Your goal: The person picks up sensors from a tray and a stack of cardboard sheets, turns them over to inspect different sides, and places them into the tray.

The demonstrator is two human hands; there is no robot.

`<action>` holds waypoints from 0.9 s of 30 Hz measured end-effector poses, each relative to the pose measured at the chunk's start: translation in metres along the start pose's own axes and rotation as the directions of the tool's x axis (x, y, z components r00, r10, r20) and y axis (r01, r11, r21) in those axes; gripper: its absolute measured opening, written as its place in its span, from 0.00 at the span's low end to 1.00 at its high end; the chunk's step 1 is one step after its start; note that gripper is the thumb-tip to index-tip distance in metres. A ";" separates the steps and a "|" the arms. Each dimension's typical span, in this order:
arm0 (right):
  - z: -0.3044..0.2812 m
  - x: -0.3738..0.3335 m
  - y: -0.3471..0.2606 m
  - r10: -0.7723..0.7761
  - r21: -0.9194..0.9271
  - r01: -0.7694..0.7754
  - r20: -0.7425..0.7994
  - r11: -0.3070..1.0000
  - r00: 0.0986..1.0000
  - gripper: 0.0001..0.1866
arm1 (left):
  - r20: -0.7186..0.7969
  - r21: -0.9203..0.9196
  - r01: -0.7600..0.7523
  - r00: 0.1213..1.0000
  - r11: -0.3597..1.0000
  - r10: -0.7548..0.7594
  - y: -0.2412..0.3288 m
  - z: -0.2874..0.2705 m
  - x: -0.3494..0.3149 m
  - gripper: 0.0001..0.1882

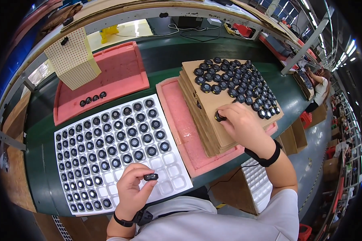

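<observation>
Between the thumb and fingers of my left hand (133, 185) is a small round black part (151, 176), tilted on its edge. That hand hovers over the near side of a white compartment tray (185, 181), whose pockets mostly hold the same kind of black parts; several pockets by my hand are bare. My right hand (240, 122) pinches another round black part (220, 116) at the left side of a cardboard stack (207, 134). Many more black parts (233, 80) with glassy centres lie loosely spread on the stack's top sheet, beyond my right hand.
A pink foam tray (118, 70) at the back left holds several black parts (95, 98) and a dotted yellowish board (74, 66). Another pink tray (175, 108) lies under the cardboard. A metal shelf edge (128, 22) crosses above. Another person (319, 86) works at the far right.
</observation>
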State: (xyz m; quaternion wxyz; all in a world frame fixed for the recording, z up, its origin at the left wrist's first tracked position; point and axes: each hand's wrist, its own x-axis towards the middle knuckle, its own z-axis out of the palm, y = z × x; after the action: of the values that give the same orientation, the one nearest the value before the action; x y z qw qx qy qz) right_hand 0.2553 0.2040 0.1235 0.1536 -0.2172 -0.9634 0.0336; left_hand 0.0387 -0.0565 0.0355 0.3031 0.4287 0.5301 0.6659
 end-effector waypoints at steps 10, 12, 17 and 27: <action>0.004 -0.018 -0.060 0.098 0.825 -0.085 0.035 0.559 0.995 0.14 | 0.025 0.054 -0.005 1.000 0.999 0.004 0.004 0.001 -0.005 0.13; 0.017 -0.021 -0.073 -0.050 0.895 -0.018 0.045 0.446 0.998 0.16 | -0.003 0.090 0.008 1.000 0.996 -0.008 0.006 -0.001 -0.012 0.13; 0.055 -0.030 -0.100 -0.191 0.970 -0.060 0.107 0.236 0.976 0.16 | -0.042 0.106 0.033 0.999 0.994 -0.029 0.001 -0.006 -0.019 0.13; 0.122 -0.039 -0.139 0.073 0.985 -0.008 -0.005 0.173 0.997 0.16 | -0.038 0.163 -0.008 0.999 0.987 0.014 -0.012 -0.013 -0.026 0.15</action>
State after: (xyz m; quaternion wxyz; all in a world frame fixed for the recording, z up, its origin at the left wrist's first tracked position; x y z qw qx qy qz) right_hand 0.1939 0.0617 0.0146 0.2807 -0.0939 -0.7060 0.6433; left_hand 0.0386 -0.0815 0.0169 0.2531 0.4420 0.5861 0.6301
